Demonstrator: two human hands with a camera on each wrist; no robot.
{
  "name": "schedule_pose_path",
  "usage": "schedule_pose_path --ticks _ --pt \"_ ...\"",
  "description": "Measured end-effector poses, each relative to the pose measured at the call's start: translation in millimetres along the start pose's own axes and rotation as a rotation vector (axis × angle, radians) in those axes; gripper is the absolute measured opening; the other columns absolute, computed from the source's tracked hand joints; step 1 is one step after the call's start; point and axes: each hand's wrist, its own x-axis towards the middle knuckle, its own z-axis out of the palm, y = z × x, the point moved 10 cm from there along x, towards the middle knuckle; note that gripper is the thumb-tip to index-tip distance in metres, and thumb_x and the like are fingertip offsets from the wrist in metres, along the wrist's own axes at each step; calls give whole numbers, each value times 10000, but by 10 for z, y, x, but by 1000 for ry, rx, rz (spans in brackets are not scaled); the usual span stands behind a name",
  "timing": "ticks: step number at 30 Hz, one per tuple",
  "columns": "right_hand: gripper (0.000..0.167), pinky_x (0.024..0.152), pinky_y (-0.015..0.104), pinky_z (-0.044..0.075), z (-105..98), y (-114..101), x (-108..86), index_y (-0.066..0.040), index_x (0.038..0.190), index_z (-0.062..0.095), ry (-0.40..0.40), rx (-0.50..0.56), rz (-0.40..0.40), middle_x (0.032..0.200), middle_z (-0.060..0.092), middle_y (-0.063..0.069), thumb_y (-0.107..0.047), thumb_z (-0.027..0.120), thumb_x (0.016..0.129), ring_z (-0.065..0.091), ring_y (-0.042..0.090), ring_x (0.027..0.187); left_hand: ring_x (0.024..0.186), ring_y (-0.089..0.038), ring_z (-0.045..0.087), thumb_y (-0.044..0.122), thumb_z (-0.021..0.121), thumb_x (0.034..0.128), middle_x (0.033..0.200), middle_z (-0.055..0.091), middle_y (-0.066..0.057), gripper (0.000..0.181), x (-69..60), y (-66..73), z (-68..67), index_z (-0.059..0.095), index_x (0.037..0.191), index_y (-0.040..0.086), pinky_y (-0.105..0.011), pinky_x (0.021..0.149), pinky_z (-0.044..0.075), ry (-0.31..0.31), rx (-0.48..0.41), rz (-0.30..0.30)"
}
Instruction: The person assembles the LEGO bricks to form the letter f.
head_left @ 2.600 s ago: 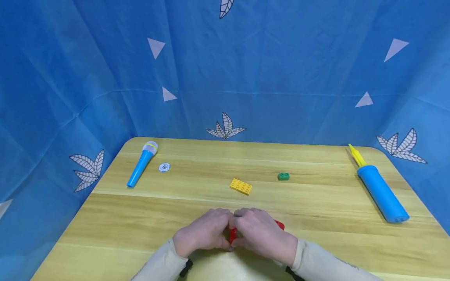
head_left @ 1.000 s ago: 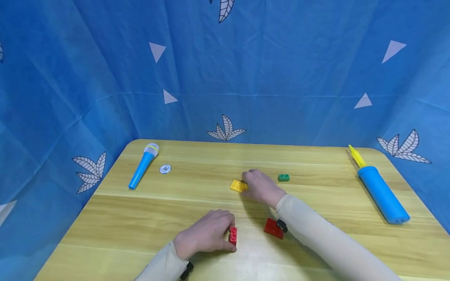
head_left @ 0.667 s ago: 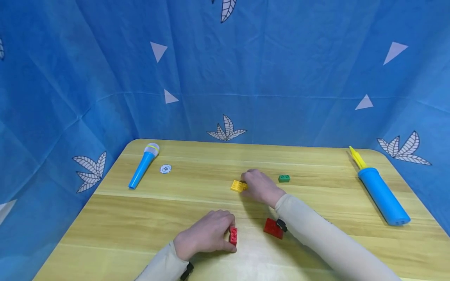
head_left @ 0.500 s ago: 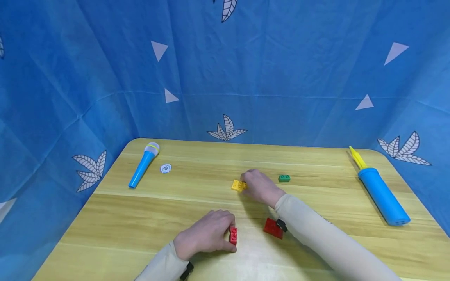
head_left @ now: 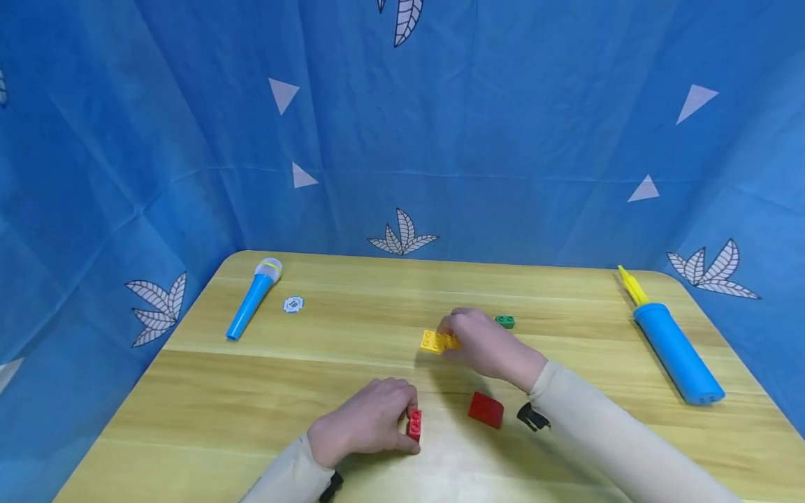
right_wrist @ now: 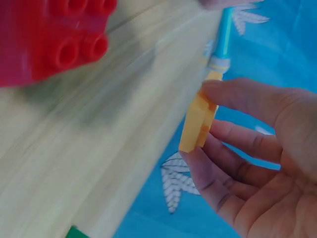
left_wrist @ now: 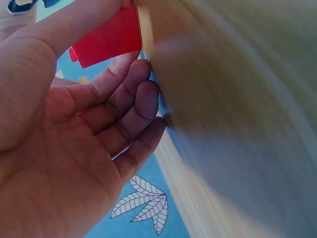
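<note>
In the head view my left hand [head_left: 371, 423] pinches a small red toy brick [head_left: 414, 425] between thumb and fingers, low over the table; the left wrist view shows its smooth red side [left_wrist: 106, 37]. Farther forward, my right hand [head_left: 493, 346] grips the right end of a flat yellow toy brick [head_left: 432, 341], studs facing up. The right wrist view shows thumb and fingertips on this yellow brick [right_wrist: 194, 124], its edge tilted. Between the hands a second red brick [head_left: 486, 409] lies on the table. Just behind the right hand sits a small green brick [head_left: 505, 321].
A blue toy microphone [head_left: 254, 299] and a round white-and-blue chip [head_left: 293, 304] lie at the far left of the wooden table [head_left: 251, 391]. At the right lies a blue hand pump [head_left: 678, 353] with a yellow nozzle. A blue patterned cloth [head_left: 503, 126] hangs behind.
My right hand left the left hand's side, reached forward and took hold of the yellow brick, which has shifted slightly right and nearer. The left hand keeps its red brick in place.
</note>
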Motion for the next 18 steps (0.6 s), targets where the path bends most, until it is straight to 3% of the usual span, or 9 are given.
schedule_pose_path --ticks 5,10,18 --pt "260 679 257 512 -56 -226 -233 -25 1008 725 -15 27 -92 918 666 28 -75 834 777 585 144 781 684 -47 425 382 874 706 739 474 110 405 -4 -1 4 529 804 194 -248 708 400 8 1 4" --pt "219 634 220 484 25 -486 -412 -65 953 713 -98 53 -180 880 634 -21 -77 827 767 540 84 738 681 -44 425 381 869 715 747 477 115 397 -3 -7 13 529 816 202 -247 707 398 2 -8 1" --pt "188 652 180 465 215 -669 -523 -123 926 709 -189 93 -207 856 578 -98 -95 815 773 518 33 723 685 -38 429 369 878 713 746 471 135 395 2 4 4 538 828 202 -246 707 401 15 -13 10"
